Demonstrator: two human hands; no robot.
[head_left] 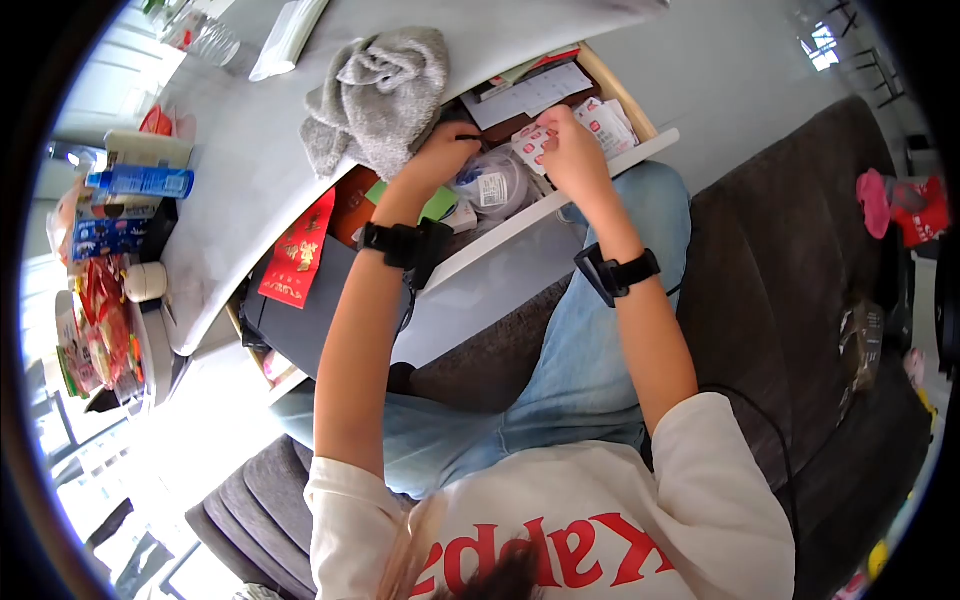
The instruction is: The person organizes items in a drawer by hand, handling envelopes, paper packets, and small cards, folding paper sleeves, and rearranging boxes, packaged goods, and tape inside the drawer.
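Observation:
My right hand [577,158] is over the open drawer [628,95], its fingers closed on a white packet with red print [530,146]. Several similar packets [608,124] lie beside it at the drawer's right end. My left hand [440,158] reaches into the drawer's left part with its fingers drawn together. A thin dark piece [467,137] shows at those fingertips; its kind is unclear. Between my hands sits a round clear plastic container [495,190] with a white label. White papers [535,100] lie toward the drawer's back.
A grey knitted cloth [385,95] rests on the grey tabletop [235,170] above the drawer. A red envelope [298,255] lies on a black case [305,310] at left. A blue bottle [145,182] and snack bags stand farther left. The dark sofa [770,300] is at right.

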